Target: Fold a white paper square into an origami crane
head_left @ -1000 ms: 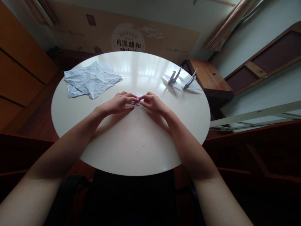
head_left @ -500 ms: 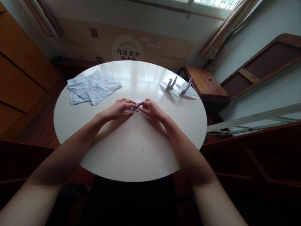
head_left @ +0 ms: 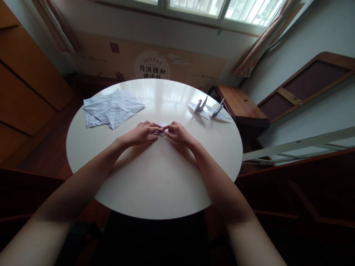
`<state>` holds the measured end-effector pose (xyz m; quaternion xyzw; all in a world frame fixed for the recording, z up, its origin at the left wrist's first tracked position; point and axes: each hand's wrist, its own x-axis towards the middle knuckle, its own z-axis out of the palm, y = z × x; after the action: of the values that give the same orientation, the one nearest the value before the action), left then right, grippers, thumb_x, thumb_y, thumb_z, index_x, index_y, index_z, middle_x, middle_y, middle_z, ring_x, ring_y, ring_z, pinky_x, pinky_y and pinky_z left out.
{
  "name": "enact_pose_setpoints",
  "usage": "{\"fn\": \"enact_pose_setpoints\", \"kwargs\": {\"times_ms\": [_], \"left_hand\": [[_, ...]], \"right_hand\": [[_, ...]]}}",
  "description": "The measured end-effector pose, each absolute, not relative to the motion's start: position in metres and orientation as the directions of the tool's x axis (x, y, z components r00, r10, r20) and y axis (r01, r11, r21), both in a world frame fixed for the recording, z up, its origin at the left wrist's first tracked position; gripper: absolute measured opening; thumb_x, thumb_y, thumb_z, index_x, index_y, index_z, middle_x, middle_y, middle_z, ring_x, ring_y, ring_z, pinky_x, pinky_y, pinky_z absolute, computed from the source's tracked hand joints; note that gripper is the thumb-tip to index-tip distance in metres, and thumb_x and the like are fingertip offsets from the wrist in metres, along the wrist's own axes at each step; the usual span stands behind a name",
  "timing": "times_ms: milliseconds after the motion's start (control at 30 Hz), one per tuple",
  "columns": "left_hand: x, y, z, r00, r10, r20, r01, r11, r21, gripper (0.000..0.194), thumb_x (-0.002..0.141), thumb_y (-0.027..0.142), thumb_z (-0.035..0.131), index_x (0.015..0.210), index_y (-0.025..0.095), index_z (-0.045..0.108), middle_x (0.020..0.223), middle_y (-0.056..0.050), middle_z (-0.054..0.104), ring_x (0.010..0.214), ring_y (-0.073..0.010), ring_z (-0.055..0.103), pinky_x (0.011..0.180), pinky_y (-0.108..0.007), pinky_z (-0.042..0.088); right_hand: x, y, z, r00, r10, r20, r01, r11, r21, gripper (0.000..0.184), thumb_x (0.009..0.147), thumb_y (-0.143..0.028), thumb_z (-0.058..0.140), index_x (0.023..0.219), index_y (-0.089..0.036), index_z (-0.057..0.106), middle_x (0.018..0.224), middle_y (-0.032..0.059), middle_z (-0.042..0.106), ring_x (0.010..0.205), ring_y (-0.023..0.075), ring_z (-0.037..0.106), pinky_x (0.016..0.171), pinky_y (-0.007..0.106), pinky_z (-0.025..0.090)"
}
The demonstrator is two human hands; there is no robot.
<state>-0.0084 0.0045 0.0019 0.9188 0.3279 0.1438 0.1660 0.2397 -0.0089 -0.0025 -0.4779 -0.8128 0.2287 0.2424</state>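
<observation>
A small folded piece of white paper [head_left: 162,133] lies on the table between my hands, mostly covered by fingers. My left hand [head_left: 144,133] grips its left side, thumb towards me and fingers over the top. From the other side, my right hand [head_left: 177,132] pinches the right part, its fingertips close to those of the left. Two folded paper cranes, the nearer one [head_left: 200,108] and one further right [head_left: 219,110], stand at the back right. Creased paper sheets [head_left: 113,108] lie overlapping at the back left.
The round white table [head_left: 163,184] has its near edge close to my lap. A wooden stool-like piece [head_left: 241,101] stands beyond its right side. A printed cardboard panel [head_left: 177,66] leans behind, below the window [head_left: 196,7].
The view has tilted up slightly, so more of the window shows. Both hands stay on the folded paper, with only small finger shifts.
</observation>
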Motion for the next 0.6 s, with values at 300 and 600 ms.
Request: {"fn": "enact_pose_setpoints", "kwargs": {"times_ms": [300,600], "left_hand": [[-0.0077,0.0032,0.0039,0.744,0.649,0.159,0.551,-0.730,0.404,0.043,0.098,0.039,0.058,0.139,0.030,0.069,0.144,-0.007,0.066,0.130,-0.0311,0.056,0.117,-0.051,0.038],[-0.0075,0.0030,0.0034,0.735,0.662,0.148,0.565,-0.719,0.405,0.042,0.098,0.035,0.060,0.138,0.027,0.069,0.144,-0.008,0.066,0.132,-0.0321,0.056,0.117,-0.050,0.037]], "right_hand": [[0.2394,-0.0083,-0.0045,-0.416,0.891,0.178,0.659,0.431,-0.617,0.023,0.092,-0.022,0.067,0.111,-0.023,0.081,0.094,0.0039,0.059,0.087,0.0170,0.060,0.090,0.033,0.050],[0.2397,-0.0054,-0.0083,-0.421,0.889,0.182,0.655,0.437,-0.616,0.023,0.093,-0.023,0.067,0.111,-0.023,0.081,0.094,0.0040,0.059,0.087,0.0167,0.059,0.091,0.032,0.049]]}}
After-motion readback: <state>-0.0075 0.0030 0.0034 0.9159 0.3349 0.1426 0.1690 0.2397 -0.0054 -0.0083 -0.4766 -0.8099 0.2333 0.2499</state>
